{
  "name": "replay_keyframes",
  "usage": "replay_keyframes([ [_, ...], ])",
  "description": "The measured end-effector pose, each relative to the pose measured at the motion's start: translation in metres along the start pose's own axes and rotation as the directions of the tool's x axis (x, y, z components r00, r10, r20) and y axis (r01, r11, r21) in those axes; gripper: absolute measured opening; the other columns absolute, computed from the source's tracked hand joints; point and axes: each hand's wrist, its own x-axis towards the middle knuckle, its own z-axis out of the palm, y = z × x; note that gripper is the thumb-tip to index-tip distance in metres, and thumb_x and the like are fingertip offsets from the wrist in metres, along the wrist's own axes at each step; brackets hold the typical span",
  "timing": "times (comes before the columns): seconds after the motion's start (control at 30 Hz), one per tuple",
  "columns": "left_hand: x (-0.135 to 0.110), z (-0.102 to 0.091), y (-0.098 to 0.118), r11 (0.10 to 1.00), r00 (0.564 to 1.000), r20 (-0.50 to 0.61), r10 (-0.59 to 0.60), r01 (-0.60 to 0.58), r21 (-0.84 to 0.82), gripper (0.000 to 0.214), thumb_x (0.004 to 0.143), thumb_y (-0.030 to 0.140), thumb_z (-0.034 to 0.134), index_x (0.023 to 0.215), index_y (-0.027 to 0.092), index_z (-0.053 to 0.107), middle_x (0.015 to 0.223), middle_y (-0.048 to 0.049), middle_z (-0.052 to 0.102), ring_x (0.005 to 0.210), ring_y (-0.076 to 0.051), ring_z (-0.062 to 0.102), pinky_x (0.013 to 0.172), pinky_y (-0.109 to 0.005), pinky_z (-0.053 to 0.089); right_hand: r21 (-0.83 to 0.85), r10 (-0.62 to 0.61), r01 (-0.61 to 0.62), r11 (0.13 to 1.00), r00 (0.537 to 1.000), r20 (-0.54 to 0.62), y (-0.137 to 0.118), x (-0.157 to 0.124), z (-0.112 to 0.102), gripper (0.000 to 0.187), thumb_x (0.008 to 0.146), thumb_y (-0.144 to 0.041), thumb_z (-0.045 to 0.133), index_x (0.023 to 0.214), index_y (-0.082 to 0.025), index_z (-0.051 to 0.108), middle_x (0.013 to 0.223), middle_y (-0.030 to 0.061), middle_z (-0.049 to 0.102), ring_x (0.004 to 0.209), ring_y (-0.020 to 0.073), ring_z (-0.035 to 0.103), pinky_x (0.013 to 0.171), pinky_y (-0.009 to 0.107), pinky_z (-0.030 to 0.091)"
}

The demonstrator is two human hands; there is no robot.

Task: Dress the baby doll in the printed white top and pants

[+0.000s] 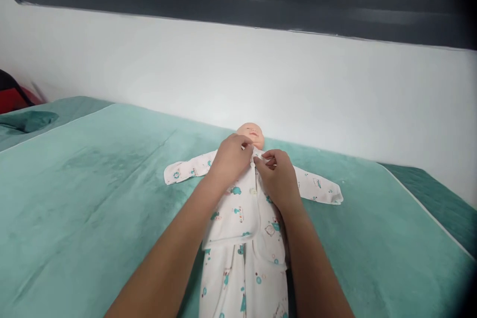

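A baby doll [253, 131] lies on its back, its head toward the wall. It wears a white baby jacket [238, 218] printed with small teal figures, and matching trousers [244, 283]. Both sleeves are spread out to the sides. At the collar, my left hand [234, 154] pinches one edge of the jacket's front opening. My right hand [276, 174] has its thumb and fingers closed on the other edge, just below the doll's chin. A fastener farther down the front shows between my wrists. The fingertips partly hide the cloth they grip.
The doll lies on a teal sheet [112, 198] over a bed-like surface. Behind it rises a white wall [179, 69] below a dark window frame [231, 5] with metal bars. A red and black object [13, 97] sits at the far left.
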Motion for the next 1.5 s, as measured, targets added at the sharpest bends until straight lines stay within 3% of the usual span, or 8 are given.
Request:
replay_keyframes([
  [0.23, 0.012, 0.014, -0.012, 1.0, 0.998, 0.053, -0.017, 0.016, 0.018, 0.031, 0.08, 0.017, 0.049, 0.05, 0.021, 0.046, 0.061, -0.001, 0.05, 0.06, -0.016, 0.043, 0.06, -0.03, 0.031, -0.231, 0.061, -0.061, 0.971, 0.998, -0.009, -0.015, -0.007, 0.002, 0.021, 0.085, -0.045, 0.057, 0.082, -0.024, 0.052, 0.087, 0.0064, 0.062, 0.075, 0.0233, 0.055, 0.063, 0.033, 0.039],
  [0.3, 0.011, 0.013, -0.015, 0.997, 0.996, 0.067, -0.052, 0.056, -0.051, 0.028, 0.079, 0.018, 0.052, 0.051, 0.022, 0.049, 0.055, 0.0007, 0.047, 0.056, -0.015, 0.041, 0.059, -0.03, 0.03, -0.255, 0.065, -0.072, 0.964, 0.997, -0.034, -0.016, -0.007, 0.003, 0.021, 0.085, -0.044, 0.056, 0.079, -0.025, 0.051, 0.083, 0.006, 0.063, 0.072, 0.0228, 0.054, 0.061, 0.032, 0.036],
  [0.43, 0.014, 0.013, -0.02, 0.983, 0.995, 0.027, -0.1, 0.103, -0.15, 0.012, 0.077, 0.021, 0.058, 0.068, 0.02, 0.065, 0.067, -0.0009, 0.062, 0.062, -0.015, 0.051, 0.062, -0.028, 0.036, -0.273, 0.06, -0.065, 0.96, 0.998, -0.027, -0.012, -0.002, 0.003, 0.018, 0.083, -0.04, 0.055, 0.075, -0.024, 0.054, 0.077, 0.0041, 0.063, 0.067, 0.021, 0.052, 0.061, 0.032, 0.034],
  [0.63, 0.016, 0.017, -0.028, 0.924, 0.991, 0.017, -0.134, 0.131, -0.359, 0.012, 0.075, 0.028, 0.064, 0.076, 0.018, 0.071, 0.073, -0.0015, 0.065, 0.064, -0.013, 0.052, 0.062, -0.026, 0.038, -0.022, 0.127, -0.127, 0.992, 0.991, -0.04, -0.003, 0.006, -0.001, 0.016, 0.079, -0.035, 0.058, 0.074, -0.021, 0.064, 0.071, 0.0007, 0.066, 0.067, 0.0179, 0.055, 0.066, 0.03, 0.039],
  [0.77, 0.014, 0.016, -0.025, 0.862, 0.988, 0.025, -0.15, 0.143, -0.486, 0.014, 0.075, 0.029, 0.065, 0.071, 0.016, 0.069, 0.063, 0.0011, 0.058, 0.058, -0.011, 0.046, 0.058, -0.025, 0.035, 0.261, 0.217, -0.203, 0.944, 0.976, -0.022, -0.004, 0.009, -0.004, 0.023, 0.075, -0.041, 0.063, 0.078, -0.019, 0.07, 0.065, -0.0018, 0.062, 0.061, 0.0148, 0.052, 0.06, 0.027, 0.04],
  [0.87, 0.013, 0.015, -0.023, 0.826, 0.984, 0.042, -0.171, 0.167, -0.539, 0.016, 0.076, 0.031, 0.066, 0.073, 0.016, 0.071, 0.061, 0.0023, 0.055, 0.056, -0.01, 0.044, 0.057, -0.025, 0.034, 0.358, 0.256, -0.233, 0.904, 0.966, -0.019, -0.01, 0.02, 0.0, 0.024, 0.071, -0.041, 0.066, 0.074, -0.018, 0.07, 0.063, -0.0025, 0.061, 0.06, 0.0139, 0.05, 0.059, 0.027, 0.041],
  [1.13, 0.012, 0.016, -0.024, 0.752, 0.971, 0.081, -0.224, 0.225, -0.62, 0.015, 0.075, 0.031, 0.069, 0.079, 0.017, 0.071, 0.065, 0.0019, 0.057, 0.06, -0.011, 0.049, 0.059, -0.024, 0.037, 0.314, 0.234, -0.22, 0.924, 0.972, -0.005, -0.019, 0.032, 0.012, 0.021, 0.073, -0.036, 0.063, 0.075, -0.018, 0.074, 0.073, -0.0005, 0.069, 0.072, 0.0168, 0.059, 0.066, 0.025, 0.045],
  [1.5, 0.014, 0.019, -0.026, 0.782, 0.985, 0.078, -0.157, 0.172, -0.599, 0.014, 0.079, 0.031, 0.067, 0.084, 0.017, 0.066, 0.075, -0.0006, 0.064, 0.068, -0.011, 0.056, 0.067, -0.024, 0.043, 0.336, 0.171, -0.199, 0.92, 0.979, 0.112, -0.014, 0.028, 0.008, 0.023, 0.077, -0.037, 0.066, 0.087, -0.019, 0.076, 0.087, 0.0028, 0.076, 0.083, 0.0197, 0.067, 0.075, 0.029, 0.048],
])
